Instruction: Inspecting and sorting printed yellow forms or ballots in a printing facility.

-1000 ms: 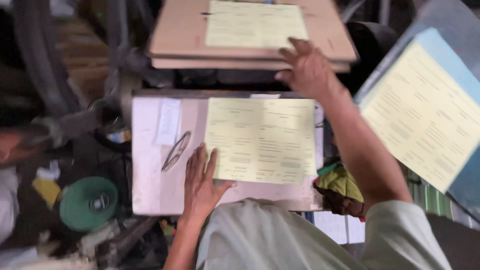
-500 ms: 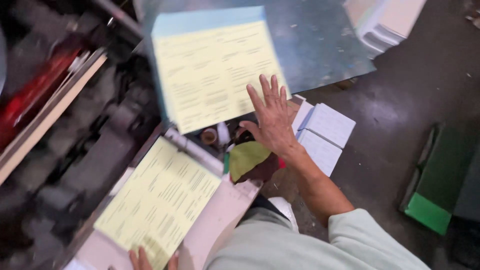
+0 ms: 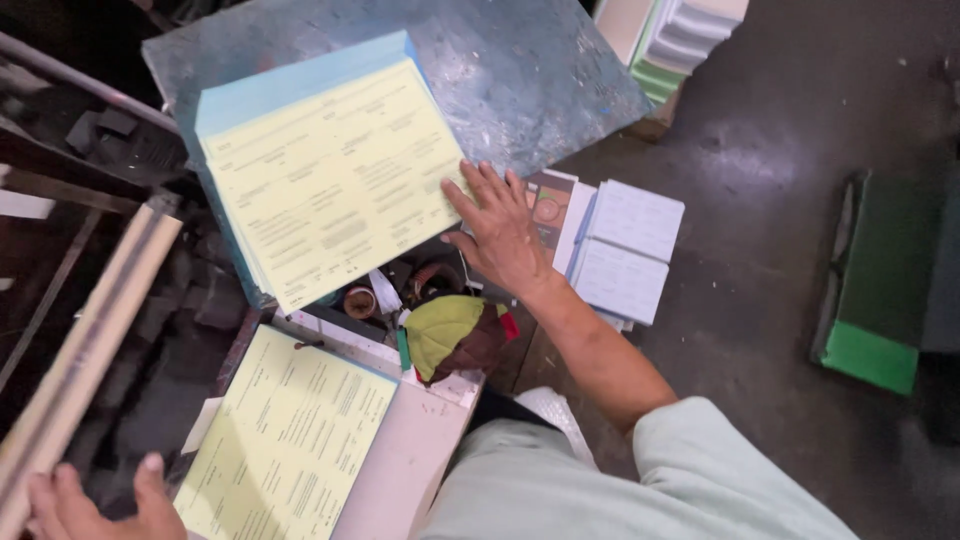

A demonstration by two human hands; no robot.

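Fingers spread wide, the right hand [image 3: 503, 232] lies palm-down with its fingertips pressing on the lower right corner of a yellow printed sheet [image 3: 330, 185], gripping nothing. That sheet tops a stack of pale blue paper [image 3: 290, 85], which sits on a scuffed blue-grey desk [image 3: 540, 70]; the sheet's near corner overhangs the desk's edge.

Just below the yellow printed sheet, in the gap under it, stand small pots and tape rolls [image 3: 385, 290], and just past them a bundle of yellow-green and brown cloth [image 3: 455, 335]. Right of the sheet, beyond the right hand, lie stacks of white printed pads [image 3: 625, 250] with a brown-covered booklet [image 3: 548, 205] beside them, all near the desk's edge. Further right, well apart from the sheet, a green board [image 3: 868, 355] rests on the dark floor [image 3: 760, 150].

Below and left of the yellow printed sheet, a second yellow sheet [image 3: 290, 435] lies on a pale pinkish board [image 3: 410, 460]. The left hand [image 3: 95, 505] shows only partly at the bottom left corner, thumb raised beside that second sheet's left edge; I cannot tell whether it holds anything. Long wooden slats [image 3: 85, 350] slant to the left of both sheets.
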